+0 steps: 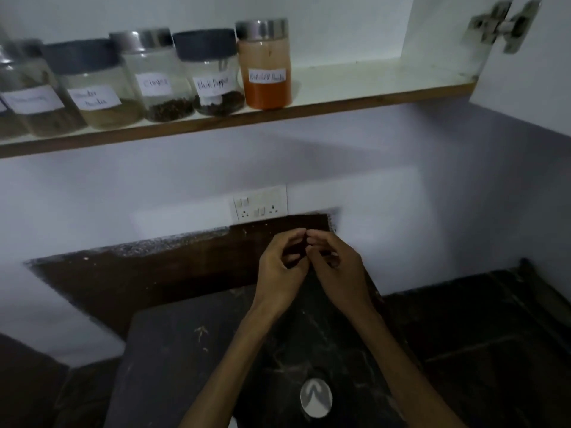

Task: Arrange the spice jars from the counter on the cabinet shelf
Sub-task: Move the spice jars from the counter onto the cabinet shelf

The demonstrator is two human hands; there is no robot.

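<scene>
- Looking down from the head camera: both hands raised together over the dark counter (482,329), in front of the wall, well below the shelf.
- Left hand (282,267) loosely curled, nothing in it, fingertips meeting those of the right hand (336,267) — also curled and holding nothing.
- Five spice jars lined up side by side on the cabinet shelf (370,84), near its front edge, all upright.
- From the right: orange-red powder jar (265,64) with a steel lid, black pepper jar (213,72) with a dark lid, cloves jar (154,75) with a steel lid, a tan powder jar (92,84) with a dark lid, then a blurred jar (27,94) at the left edge — label unreadable.
- Right half of the shelf bare; cabinet hinge (503,24) up in the corner.
- Wall socket plate (261,203) just above the hands.
</scene>
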